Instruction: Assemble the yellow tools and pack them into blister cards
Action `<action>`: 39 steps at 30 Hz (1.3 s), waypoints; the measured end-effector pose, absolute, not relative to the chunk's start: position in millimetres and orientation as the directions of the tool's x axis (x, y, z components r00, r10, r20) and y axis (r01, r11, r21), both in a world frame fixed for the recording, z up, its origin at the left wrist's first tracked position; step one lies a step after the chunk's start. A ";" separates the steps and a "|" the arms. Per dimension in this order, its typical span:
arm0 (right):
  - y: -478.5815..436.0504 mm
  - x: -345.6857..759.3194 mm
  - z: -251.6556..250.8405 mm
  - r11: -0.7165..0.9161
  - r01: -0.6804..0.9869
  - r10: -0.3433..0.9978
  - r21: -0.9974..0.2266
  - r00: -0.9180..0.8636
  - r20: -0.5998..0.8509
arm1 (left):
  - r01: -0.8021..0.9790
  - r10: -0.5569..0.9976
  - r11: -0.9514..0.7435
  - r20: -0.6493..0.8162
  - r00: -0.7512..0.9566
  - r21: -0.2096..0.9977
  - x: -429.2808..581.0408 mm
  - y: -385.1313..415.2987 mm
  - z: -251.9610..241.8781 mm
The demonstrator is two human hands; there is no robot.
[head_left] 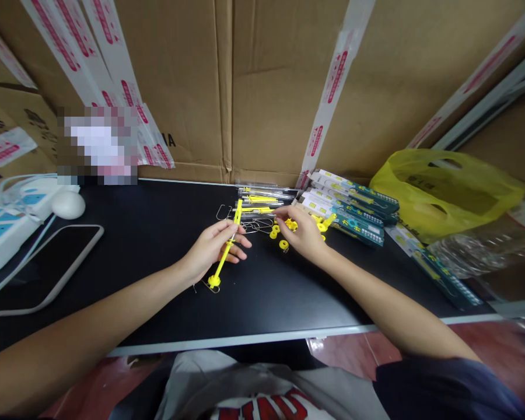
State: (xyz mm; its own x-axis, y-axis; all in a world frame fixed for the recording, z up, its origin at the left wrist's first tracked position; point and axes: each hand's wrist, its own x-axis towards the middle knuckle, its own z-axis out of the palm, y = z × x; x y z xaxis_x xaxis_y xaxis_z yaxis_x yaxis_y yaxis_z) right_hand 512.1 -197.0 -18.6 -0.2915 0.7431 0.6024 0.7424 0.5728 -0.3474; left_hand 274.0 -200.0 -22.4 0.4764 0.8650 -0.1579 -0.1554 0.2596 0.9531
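Observation:
My left hand is closed around a long yellow plastic rod with a round disc at its lower end, held slanted over the black table. My right hand reaches into a scatter of small yellow rings, its fingers pinched at one of them; what it grips is too small to name. Thin wire clips and clear tubes with yellow parts lie just beyond both hands.
Packaged cards are stacked at the right, beside a yellow plastic bag. A phone, a power strip and a white charger sit at the left. Cardboard boxes wall off the back.

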 end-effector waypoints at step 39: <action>-192.1 514.7 -24.6 0.578 0.773 0.740 -0.263 -0.361 0.567 | -0.348 0.936 0.139 -0.008 0.352 0.927 272.7 -197.5 -18.0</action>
State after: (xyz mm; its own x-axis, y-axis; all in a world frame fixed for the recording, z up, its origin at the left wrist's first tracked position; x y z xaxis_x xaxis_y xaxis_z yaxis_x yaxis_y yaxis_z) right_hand 514.7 -192.1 -24.6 -0.3605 0.7403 0.5674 0.7725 0.5779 -0.2631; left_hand 272.7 -197.5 -18.0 0.3523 0.9358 -0.0077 -0.3479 0.1386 0.9272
